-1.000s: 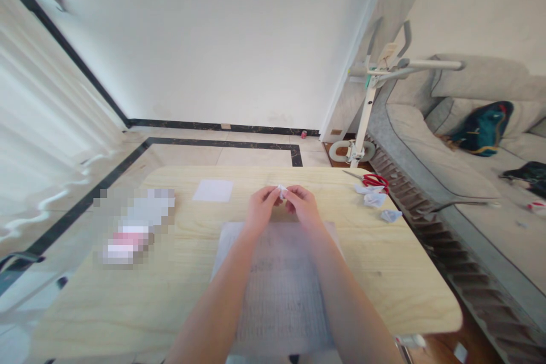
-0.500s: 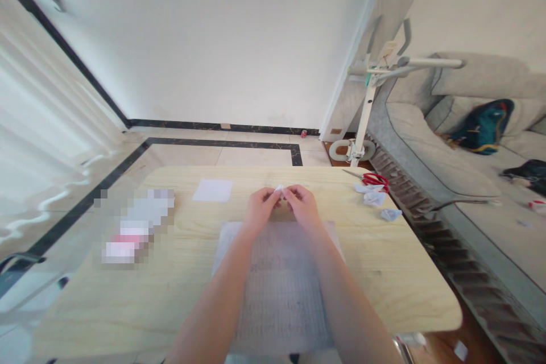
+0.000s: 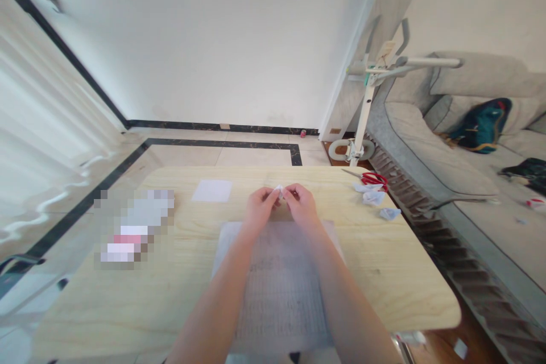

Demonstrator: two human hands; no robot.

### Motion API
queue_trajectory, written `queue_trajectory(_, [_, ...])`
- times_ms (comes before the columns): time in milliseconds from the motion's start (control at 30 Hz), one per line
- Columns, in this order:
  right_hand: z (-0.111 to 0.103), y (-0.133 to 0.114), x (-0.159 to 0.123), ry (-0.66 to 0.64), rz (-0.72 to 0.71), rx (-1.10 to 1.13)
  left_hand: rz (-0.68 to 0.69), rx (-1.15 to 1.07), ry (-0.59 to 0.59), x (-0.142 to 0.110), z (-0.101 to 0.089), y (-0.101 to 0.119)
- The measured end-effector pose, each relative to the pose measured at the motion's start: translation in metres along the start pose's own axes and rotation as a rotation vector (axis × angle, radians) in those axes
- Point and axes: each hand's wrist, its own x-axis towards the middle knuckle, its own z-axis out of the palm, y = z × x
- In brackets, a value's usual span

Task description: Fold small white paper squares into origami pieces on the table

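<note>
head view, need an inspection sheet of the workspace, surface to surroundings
surface: pale wood-grain table, rounded corners; translucent grey sheet under the forearms
job's things: small folded white paper at the fingertips; flat white rectangular paper far left
clutter: red-handled metal scissors and crumpled bluish-white papers far right; pixelated item left, unidentifiable
hands: left hand and right hand both pinch the small paper
cables: nothing seen
surroundings: grey fabric sofa right; sheer white curtain left

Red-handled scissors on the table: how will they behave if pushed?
The scissors lie flat, so tipping looks unlikely. Probably stiff; they may slide and nudge the crumpled white paper pieces right beside them.
</note>
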Motion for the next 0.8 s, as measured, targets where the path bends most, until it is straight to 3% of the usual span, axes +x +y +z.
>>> queue_trajectory(133, [0.001, -0.001, 0.0, 0.027, 0.011, 0.0, 0.104, 0.167, 0.109, -0.002, 0.0, 0.004])
queue_trajectory(233, [0.001, -0.002, 0.0, -0.006, 0.061, 0.074, 0.13, 0.118, 0.067, -0.003, -0.001, 0.006])
queue_trajectory(333, [0.0, -0.004, 0.0, -0.034, 0.111, 0.151, 0.088, 0.039, 0.019, -0.004, -0.002, 0.007])
queue_trajectory(467, [0.0, -0.008, -0.002, -0.011, 0.142, 0.242, 0.03, -0.018, 0.076, -0.004, 0.0, 0.007])
queue_trajectory(567, [0.001, -0.011, -0.002, 0.019, 0.126, 0.26, -0.111, -0.156, 0.035, -0.003, 0.002, 0.004])
queue_trajectory(667, [0.002, -0.012, -0.003, 0.019, 0.07, 0.188, -0.233, -0.292, -0.028, -0.001, 0.001, -0.001])
queue_trajectory(800, [0.003, -0.013, -0.005, 0.009, -0.06, 0.016, -0.219, -0.347, -0.025, -0.001, -0.001, -0.004])
